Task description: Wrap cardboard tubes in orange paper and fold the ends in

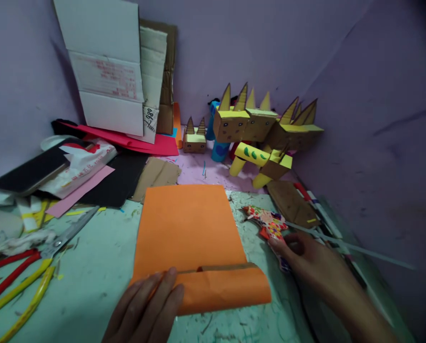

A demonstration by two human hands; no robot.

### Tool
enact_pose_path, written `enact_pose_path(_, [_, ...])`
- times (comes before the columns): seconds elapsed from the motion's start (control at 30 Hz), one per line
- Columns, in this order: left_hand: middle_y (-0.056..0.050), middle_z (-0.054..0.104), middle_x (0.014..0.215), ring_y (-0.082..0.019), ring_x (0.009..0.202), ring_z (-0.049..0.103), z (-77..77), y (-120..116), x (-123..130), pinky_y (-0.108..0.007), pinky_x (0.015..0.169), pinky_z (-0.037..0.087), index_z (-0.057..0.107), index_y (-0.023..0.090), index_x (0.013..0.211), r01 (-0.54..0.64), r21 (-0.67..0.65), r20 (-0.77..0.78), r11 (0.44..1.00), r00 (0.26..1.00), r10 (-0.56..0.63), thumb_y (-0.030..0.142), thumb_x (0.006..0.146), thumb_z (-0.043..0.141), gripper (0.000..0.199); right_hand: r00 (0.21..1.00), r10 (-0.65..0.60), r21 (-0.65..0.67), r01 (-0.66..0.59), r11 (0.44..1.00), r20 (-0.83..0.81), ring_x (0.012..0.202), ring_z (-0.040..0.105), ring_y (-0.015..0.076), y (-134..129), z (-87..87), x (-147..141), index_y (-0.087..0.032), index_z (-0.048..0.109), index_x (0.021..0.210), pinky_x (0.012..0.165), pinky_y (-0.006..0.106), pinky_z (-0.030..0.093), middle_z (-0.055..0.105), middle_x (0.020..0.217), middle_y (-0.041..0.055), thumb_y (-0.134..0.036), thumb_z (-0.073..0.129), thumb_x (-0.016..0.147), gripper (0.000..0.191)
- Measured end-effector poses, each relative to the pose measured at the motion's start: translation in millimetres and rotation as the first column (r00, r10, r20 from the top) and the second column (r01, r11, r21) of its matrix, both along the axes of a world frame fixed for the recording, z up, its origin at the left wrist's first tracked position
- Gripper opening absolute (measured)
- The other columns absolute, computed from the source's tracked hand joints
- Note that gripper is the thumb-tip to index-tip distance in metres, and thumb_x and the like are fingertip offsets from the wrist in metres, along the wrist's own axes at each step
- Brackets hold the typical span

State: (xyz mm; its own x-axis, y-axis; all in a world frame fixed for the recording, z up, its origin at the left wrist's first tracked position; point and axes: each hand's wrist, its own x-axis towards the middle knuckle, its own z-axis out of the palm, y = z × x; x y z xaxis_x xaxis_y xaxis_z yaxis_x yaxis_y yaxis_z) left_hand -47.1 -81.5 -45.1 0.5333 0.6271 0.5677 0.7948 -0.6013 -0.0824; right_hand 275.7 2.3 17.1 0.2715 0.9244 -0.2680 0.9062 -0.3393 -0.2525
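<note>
An orange paper sheet point(189, 224) lies on the green tabletop, its near end curled over into a wide flap point(227, 289) with a brown edge inside. My left hand point(145, 305) rests on the left part of that flap, fingers stretched out flat. To the right of the sheet is a glue gun point(270, 226) with a floral covering and a clear glue stick point(356, 247) running out of its back. My right hand point(302, 255) has its thumb and fingers round the glue gun's handle.
Scissors with red handles and a yellow-handled tool point(30, 290) lie at the left. Behind are cardboard sheets point(106, 71), black card point(102, 183) and horned cardboard animal figures point(248, 125). A brown cardboard piece point(293, 202) and pens point(320, 207) line the right wall.
</note>
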Motion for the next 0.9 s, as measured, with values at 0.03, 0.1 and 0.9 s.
enact_pose_path(0.03, [-0.01,0.064,0.116,-0.025,0.114,0.05,-0.9,-1,0,-0.042,0.108,0.026,0.061,0.012,0.109,-0.001,0.004,0.01,1.0,1.0,0.001,0.011,0.085,0.043,0.031,1.0,-0.011,0.029,0.012,1.0,-0.029,0.073,0.066,0.03,3,-2.2,-2,-0.017,0.065,0.083,0.061,0.037,0.045,0.071,0.075,0.0099,-0.066,0.043,0.078,0.054])
enact_pose_path(0.1, [-0.01,0.065,0.114,-0.025,0.114,0.05,-1.7,-1,0,-0.041,0.107,0.027,0.061,0.013,0.108,0.002,0.008,0.011,1.0,1.0,-0.002,0.01,0.084,0.044,0.03,0.99,-0.026,0.043,0.032,0.999,-0.136,0.07,0.065,0.0286,6,-5.8,-4,-0.017,0.065,0.074,0.058,0.034,0.044,0.069,0.069,0.0086,-0.065,0.047,0.074,0.051])
enact_pose_path(0.9, [-0.006,0.071,0.102,-0.019,0.104,0.056,14.5,3,15,-0.035,0.104,0.029,0.064,0.015,0.099,-0.051,-0.001,0.189,0.999,0.981,0.05,0.004,0.086,0.036,0.033,0.272,0.27,0.163,-0.358,0.919,-0.924,0.097,0.067,0.0209,-28,1.6,-96,-0.022,0.051,0.125,0.083,0.036,0.055,0.068,0.111,0.0088,-0.023,0.045,0.088,0.038])
